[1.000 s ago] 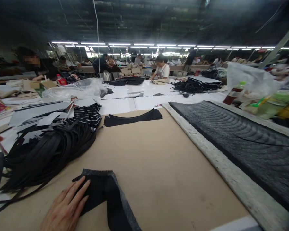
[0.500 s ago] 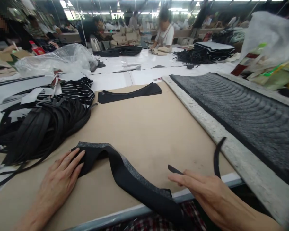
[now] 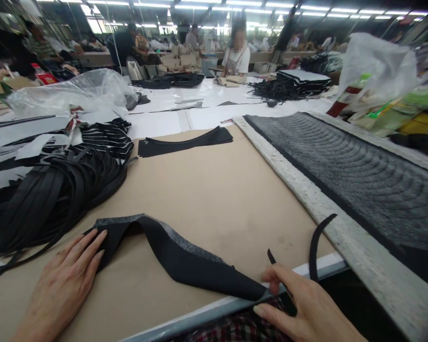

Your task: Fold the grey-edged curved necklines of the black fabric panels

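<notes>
A long black fabric piece (image 3: 185, 259) with a grey speckled edge lies wavy across the front of the beige board (image 3: 199, 190). Its left end is under the fingers of my left hand (image 3: 69, 275), which rests flat on it. The right end reaches the board's front edge, beside my right hand (image 3: 296, 294). A narrow black strip (image 3: 316, 247) curves up from behind my right hand; a short dark tip (image 3: 271, 256) pokes out above its fingers. My right hand's thumb and forefinger are bent and apart near the fabric's end; the other fingers are partly hidden.
Black curved pieces (image 3: 185, 143) lie stacked at the board's back. Bundled black strips (image 3: 57, 194) are heaped at the left. On the right, a pale slab (image 3: 288, 175) borders grey ribbed material (image 3: 349, 161). A person (image 3: 236, 57) is across the table, behind plastic bags (image 3: 74, 90).
My right hand has closed in on the fabric's right end, its thumb now spread below. That end has risen to the board's edge. The whole view has shifted slightly.
</notes>
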`<state>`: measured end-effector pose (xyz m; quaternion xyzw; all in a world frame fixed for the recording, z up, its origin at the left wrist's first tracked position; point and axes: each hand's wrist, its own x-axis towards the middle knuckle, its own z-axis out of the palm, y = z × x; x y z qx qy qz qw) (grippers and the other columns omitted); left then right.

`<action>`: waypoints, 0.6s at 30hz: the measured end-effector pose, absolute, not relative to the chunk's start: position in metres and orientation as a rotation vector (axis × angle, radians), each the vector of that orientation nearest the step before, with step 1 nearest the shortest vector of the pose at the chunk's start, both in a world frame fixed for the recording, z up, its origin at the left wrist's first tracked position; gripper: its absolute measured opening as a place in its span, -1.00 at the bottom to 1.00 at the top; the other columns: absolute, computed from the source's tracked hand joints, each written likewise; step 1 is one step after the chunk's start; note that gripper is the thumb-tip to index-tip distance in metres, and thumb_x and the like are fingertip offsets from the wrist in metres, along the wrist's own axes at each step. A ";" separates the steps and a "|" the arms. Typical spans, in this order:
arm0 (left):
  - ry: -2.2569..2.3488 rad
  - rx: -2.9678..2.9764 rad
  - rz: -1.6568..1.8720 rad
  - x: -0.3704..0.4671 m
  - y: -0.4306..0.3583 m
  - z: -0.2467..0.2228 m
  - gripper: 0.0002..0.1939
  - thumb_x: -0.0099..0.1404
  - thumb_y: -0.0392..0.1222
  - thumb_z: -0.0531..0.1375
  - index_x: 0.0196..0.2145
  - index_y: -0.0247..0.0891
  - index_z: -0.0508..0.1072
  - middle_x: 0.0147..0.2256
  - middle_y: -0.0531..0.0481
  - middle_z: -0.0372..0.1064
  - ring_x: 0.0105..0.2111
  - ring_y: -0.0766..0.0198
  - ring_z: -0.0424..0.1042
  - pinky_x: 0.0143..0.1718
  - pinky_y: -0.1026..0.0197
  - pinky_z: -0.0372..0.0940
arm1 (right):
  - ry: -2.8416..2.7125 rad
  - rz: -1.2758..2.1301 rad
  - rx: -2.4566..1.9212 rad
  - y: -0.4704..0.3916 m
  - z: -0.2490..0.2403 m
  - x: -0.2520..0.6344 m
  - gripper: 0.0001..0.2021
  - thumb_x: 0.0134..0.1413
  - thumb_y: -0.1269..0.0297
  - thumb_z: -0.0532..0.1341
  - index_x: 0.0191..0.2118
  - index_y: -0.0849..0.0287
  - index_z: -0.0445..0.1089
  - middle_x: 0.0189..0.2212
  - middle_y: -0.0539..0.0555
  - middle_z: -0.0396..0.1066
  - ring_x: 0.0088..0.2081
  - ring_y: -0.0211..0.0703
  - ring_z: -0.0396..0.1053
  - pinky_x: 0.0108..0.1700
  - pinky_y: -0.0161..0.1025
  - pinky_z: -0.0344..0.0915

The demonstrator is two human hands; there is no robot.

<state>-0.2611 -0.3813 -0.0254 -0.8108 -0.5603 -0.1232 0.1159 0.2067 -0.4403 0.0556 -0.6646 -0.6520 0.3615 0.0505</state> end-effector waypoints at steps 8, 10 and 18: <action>-1.620 -2.325 -0.303 -0.262 -0.381 -0.030 -0.48 0.45 -0.01 -0.22 0.28 -0.23 -0.02 0.20 -0.17 0.02 0.14 -0.16 0.12 0.14 -0.24 0.10 | -1.408 1.190 -1.888 -0.460 0.042 0.193 -0.37 -0.06 0.00 0.25 0.12 0.13 0.14 -0.23 0.08 0.45 -0.32 -0.11 0.46 -0.22 -0.28 0.36; -1.613 -2.328 -0.294 -0.263 -0.382 -0.030 -0.48 0.44 -0.01 -0.21 0.28 -0.23 -0.02 0.19 -0.18 0.04 0.14 -0.15 0.12 0.14 -0.23 0.09 | -1.276 1.176 -1.883 -0.458 0.039 0.188 -0.34 -0.05 -0.02 0.25 0.15 0.12 0.11 -0.23 0.08 0.44 -0.41 -0.15 0.43 -0.30 -0.28 0.36; -1.568 -2.307 -0.341 -0.255 -0.382 -0.027 -0.47 0.44 0.01 -0.25 0.26 -0.28 0.01 0.14 -0.20 0.13 0.10 -0.11 0.17 0.10 -0.17 0.11 | -0.921 1.265 -1.699 -0.446 0.034 0.168 -0.26 -0.14 0.06 0.31 0.18 0.06 0.07 -0.37 -0.02 0.36 -0.49 -0.24 0.33 -0.36 -0.32 0.34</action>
